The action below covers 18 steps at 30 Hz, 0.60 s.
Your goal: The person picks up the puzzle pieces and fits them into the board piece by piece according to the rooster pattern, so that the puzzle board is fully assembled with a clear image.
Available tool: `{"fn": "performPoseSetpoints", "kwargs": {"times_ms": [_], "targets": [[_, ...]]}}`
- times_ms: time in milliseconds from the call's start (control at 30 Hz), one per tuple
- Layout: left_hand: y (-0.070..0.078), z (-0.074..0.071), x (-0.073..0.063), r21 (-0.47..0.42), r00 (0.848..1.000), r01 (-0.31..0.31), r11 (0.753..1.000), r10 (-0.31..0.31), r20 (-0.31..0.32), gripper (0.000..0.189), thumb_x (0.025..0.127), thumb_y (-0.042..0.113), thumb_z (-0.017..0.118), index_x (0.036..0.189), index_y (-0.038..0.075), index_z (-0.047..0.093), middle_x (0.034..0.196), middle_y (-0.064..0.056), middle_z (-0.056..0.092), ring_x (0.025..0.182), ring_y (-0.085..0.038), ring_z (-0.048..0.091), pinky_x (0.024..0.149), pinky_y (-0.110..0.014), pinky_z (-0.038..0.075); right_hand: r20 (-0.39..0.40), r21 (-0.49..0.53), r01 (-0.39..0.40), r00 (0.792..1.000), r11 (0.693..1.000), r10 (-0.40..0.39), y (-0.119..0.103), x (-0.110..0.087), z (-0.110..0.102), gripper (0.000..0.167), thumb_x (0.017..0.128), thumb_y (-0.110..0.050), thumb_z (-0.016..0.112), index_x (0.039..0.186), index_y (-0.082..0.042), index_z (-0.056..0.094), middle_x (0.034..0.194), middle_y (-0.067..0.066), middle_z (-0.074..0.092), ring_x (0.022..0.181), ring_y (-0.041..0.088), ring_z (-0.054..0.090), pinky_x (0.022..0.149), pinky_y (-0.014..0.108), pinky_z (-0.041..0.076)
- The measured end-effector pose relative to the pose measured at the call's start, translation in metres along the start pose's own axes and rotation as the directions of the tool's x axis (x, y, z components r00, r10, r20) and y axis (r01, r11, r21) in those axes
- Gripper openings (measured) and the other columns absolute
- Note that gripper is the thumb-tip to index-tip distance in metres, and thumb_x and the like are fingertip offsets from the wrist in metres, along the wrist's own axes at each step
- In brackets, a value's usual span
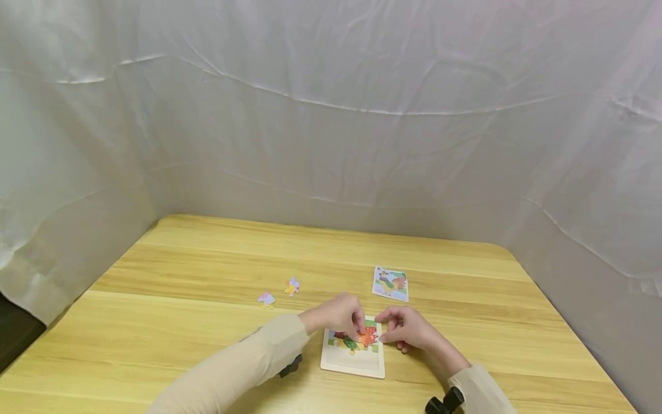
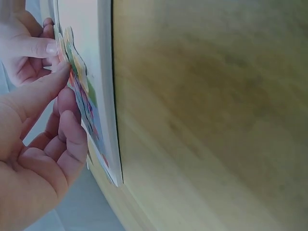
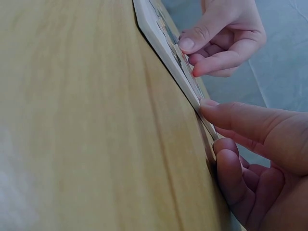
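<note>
Puzzle tray at near side of tabletop, partly filled. Right hand at its 2 o'clock, fingers gripping the edge. Left hand at 11, fingers pinching a puzzle piece over the filled part. Farther: loose pieces at 10 o'clock, picture card at 1. Curtain behind, 12 o'clock.

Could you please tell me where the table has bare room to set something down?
Bare tabletop lies right of the picture card and left of the loose puzzle pieces. It is crowded at the puzzle tray, with the left hand over it and the right hand at its edge.
</note>
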State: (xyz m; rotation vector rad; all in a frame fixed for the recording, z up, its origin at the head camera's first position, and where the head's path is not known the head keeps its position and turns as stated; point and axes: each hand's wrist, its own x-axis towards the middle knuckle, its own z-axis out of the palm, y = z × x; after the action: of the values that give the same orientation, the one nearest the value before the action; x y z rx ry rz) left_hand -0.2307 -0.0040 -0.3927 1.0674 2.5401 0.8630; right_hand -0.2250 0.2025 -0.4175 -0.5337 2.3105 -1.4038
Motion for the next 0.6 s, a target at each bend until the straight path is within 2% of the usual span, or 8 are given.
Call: {"fn": "performPoseSetpoints", "kwargs": {"times_ms": [167, 367, 600], "targets": [[0.0024, 0.0002, -0.0003, 0.000, 1.000, 0.010, 1.000, -0.010, 0.017, 0.010, 0.065, -0.004, 0.075, 0.068, 0.004, 0.070, 0.060, 0.004, 0.061, 0.051, 0.001, 0.047, 0.051, -0.012, 0.042, 0.002, -0.005, -0.004, 1.000, 1.000, 0.004, -0.0011, 0.0000, -0.0002, 0.034, 0.072, -0.002, 0.071, 0.101, 0.008, 0.057, 0.061, 0.003, 0.049, 0.040, 0.008, 0.041, 0.035, 0.018, 0.036], [-0.0013, 0.0019, 0.0008, -0.019, 1.000, 0.009, 1.000, -0.008, 0.025, 0.009, 0.067, -0.004, 0.075, 0.068, 0.003, 0.069, 0.062, 0.002, 0.063, 0.051, 0.001, 0.050, 0.051, -0.012, 0.043, 0.006, -0.012, 0.010, 1.000, 1.000, -0.010, -0.0015, -0.0003, -0.0004, 0.033, 0.072, -0.002, 0.071, 0.100, 0.008, 0.057, 0.060, 0.003, 0.049, 0.040, 0.007, 0.041, 0.035, 0.018, 0.036], [0.0012, 0.0010, 0.0018, -0.018, 1.000, 0.017, 1.000, -0.017, 0.010, 0.011, 0.067, 0.002, 0.076, 0.077, 0.003, 0.069, 0.066, 0.004, 0.062, 0.051, 0.000, 0.047, 0.050, -0.013, 0.042, 0.009, -0.004, 0.010, 1.000, 1.000, -0.010, -0.0003, 0.0002, -0.0006, 0.033, 0.072, -0.002, 0.071, 0.100, 0.008, 0.057, 0.060, 0.002, 0.049, 0.040, 0.007, 0.042, 0.036, 0.017, 0.036]]}}
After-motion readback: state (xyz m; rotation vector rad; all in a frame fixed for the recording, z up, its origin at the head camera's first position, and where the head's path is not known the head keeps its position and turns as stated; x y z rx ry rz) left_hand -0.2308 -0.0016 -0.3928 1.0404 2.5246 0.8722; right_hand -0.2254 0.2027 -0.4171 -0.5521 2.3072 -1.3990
